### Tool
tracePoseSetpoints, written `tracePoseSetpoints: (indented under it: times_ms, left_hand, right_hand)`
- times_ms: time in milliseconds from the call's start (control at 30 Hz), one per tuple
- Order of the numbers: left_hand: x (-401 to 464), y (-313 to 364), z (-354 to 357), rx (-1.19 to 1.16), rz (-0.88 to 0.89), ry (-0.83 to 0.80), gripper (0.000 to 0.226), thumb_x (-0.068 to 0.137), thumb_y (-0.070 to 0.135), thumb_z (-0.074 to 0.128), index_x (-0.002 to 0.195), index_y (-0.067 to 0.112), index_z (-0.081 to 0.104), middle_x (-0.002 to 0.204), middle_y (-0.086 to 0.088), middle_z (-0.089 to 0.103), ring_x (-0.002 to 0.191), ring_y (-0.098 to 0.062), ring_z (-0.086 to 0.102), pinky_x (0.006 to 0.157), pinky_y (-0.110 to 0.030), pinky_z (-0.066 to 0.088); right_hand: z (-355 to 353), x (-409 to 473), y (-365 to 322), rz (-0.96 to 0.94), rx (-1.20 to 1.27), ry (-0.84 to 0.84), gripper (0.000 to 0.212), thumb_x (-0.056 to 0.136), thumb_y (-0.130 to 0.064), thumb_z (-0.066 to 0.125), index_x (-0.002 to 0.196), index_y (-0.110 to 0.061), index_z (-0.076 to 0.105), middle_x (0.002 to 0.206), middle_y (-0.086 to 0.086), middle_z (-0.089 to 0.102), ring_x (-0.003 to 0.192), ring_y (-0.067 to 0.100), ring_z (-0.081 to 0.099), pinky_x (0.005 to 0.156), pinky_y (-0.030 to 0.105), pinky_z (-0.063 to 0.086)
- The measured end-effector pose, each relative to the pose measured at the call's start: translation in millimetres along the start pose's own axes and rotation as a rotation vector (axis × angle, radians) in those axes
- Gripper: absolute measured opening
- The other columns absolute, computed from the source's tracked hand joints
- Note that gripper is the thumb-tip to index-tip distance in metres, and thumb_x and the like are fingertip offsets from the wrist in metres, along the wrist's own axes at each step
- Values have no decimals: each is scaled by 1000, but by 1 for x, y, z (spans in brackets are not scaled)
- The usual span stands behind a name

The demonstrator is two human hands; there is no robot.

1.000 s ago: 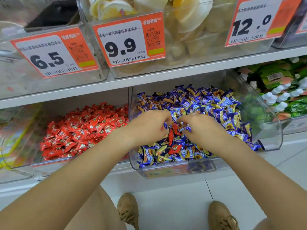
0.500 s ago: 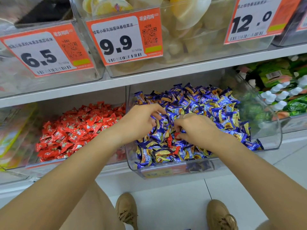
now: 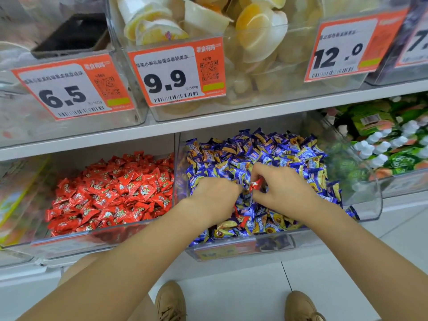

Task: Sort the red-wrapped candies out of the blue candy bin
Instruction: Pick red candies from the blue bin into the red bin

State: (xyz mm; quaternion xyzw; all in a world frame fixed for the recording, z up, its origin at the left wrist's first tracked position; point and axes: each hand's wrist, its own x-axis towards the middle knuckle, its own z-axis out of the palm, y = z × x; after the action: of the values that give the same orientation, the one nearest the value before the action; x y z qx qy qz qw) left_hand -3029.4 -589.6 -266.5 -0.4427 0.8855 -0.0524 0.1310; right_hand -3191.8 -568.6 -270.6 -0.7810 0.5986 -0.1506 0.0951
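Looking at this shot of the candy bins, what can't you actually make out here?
- Left hand, head view: fingertips are buried among the blue candies, so whether they hold anything is hidden.
- Red candies left under the blue pile: covered by wrappers and both hands; only the one pinched by the right hand, red candy, shows clearly.
- Price tag at the right edge: cut off.
- Small print on the 6.5 tag: blurred.

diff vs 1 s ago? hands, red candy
The right hand has lifted a red candy out of the blue candy bin pile and now pinches it. The left hand stays buried in the blue wrappers, and the red candy bin is unchanged.
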Motion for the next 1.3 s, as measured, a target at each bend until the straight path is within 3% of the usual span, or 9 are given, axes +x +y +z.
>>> tracePoseSetpoints:
  times_ms: [100,267,433,600,733,867,1000,1133,1300]
  left_hand:
    - [-2,2,-8,-187,-16,44,27,94,13,44,118,24,50,78,3,55,76,-23,56,52,-30,34]
    - [-6,7,-10,-197,11,-140,43,94,6,41,135,18,42,77,-2,52,76,-27,50,55,-33,33]
    - [-9,11,-7,-231,40,-189,44,90,55,52,108,15,46,100,-2,60,87,-25,56,65,-35,40]
    - [-7,21,-14,-34,56,-238,43,91,49,53,72,11,43,72,-1,45,73,-23,47,58,-33,34]
    - [-1,11,-11,-130,30,-242,40,94,36,53,64,12,43,63,0,43,69,-23,48,60,-34,41]
    - [-3,-7,-7,-463,-39,-114,33,97,40,48,84,15,66,67,1,56,63,-16,52,57,-27,39]
    - [-5,-21,-16,-1131,-201,23,29,99,42,44,82,25,60,68,7,54,55,-11,50,59,-26,39]
    - [-13,-23,-28,-1777,-339,-98,24,96,34,54,102,12,64,74,3,60,58,-13,50,50,-22,44]
    - [-18,-23,-29,-1965,-378,-103,24,96,26,55,110,7,60,72,-2,60,54,-14,51,50,-23,46]
  right_hand:
    - [-2,-3,5,82,60,9,22,82,-24,60,103,-26,52,77,-3,65,70,15,60,65,34,51]
    - [-1,-5,7,86,9,-1,33,86,-25,53,119,-29,55,79,-5,66,71,14,60,65,32,51]
    - [-2,-7,-1,40,-29,4,30,89,-26,50,118,-28,57,96,-3,66,78,14,56,65,27,44]
    - [-5,-8,-2,30,-27,-8,32,90,-24,49,120,-29,57,98,-4,66,75,12,54,63,25,41]
    - [-5,-10,2,44,-19,-5,32,89,-24,49,120,-30,58,88,-6,63,71,11,53,64,27,46]
    - [-4,-10,6,106,135,-15,27,88,-28,56,115,-33,60,70,-8,63,66,14,61,65,31,53]
    - [-10,-9,6,266,587,-30,21,85,-39,66,102,-27,61,80,-4,72,67,9,68,66,33,53]
    - [-22,-10,0,324,866,-34,22,86,-36,65,92,-15,61,70,-5,72,66,11,69,62,29,50]
    - [-30,-12,-3,347,1040,12,15,86,-25,67,88,-11,68,68,-3,65,55,6,60,52,16,48]
